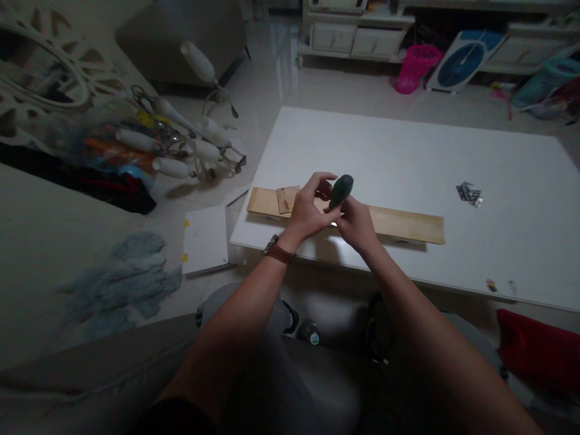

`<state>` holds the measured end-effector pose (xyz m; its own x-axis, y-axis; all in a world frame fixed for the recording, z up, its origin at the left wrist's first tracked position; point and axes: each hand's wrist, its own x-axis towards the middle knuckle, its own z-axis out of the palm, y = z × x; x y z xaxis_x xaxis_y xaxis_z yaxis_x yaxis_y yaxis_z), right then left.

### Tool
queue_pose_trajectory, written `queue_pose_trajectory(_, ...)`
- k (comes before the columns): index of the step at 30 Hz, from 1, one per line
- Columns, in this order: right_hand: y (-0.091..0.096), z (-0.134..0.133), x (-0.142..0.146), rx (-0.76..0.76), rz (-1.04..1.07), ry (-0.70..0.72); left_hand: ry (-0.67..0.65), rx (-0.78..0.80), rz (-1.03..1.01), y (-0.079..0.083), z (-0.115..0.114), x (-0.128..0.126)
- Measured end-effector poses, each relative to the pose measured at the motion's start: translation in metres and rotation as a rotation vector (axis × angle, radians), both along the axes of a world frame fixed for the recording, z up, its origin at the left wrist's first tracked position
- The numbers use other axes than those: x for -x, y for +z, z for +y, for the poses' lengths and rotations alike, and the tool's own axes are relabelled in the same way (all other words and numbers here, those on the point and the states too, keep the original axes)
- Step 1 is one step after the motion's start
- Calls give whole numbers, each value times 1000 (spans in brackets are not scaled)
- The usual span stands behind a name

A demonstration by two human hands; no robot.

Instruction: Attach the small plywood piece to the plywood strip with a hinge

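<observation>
Evidently, a white tabletop (408, 160) is carrying a wooden board (405, 225) near its edge, likely for reach.
Over it, left grip (309, 211) and right grip (357, 225) are crowding round a green handle (341, 191), perhaps steadying it; which is holding it, I cannot tell.

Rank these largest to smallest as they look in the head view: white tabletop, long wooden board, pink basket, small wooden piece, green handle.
1. White tabletop
2. Long wooden board
3. Pink basket
Last, small wooden piece and green handle: too alike to rank.
</observation>
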<state>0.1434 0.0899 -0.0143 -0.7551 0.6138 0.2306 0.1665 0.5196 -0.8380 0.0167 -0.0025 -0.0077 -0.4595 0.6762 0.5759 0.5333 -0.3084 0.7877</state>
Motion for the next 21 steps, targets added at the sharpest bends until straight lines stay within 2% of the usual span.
queue_pose_trajectory(4,2,-3,0,-120,-46,-82,16,28,12,-3,2,0)
queue_pose_trajectory(9,2,-5,2,-114,-53,-83,25,31,-53,-10,5,2)
queue_pose_trajectory(16,-3,-3,3,-81,-41,-113,-105,82,-135,-9,3,2)
queue_pose_trajectory(21,-5,-5,3,-66,3,-105,-172,114,-104,-1,-2,2)
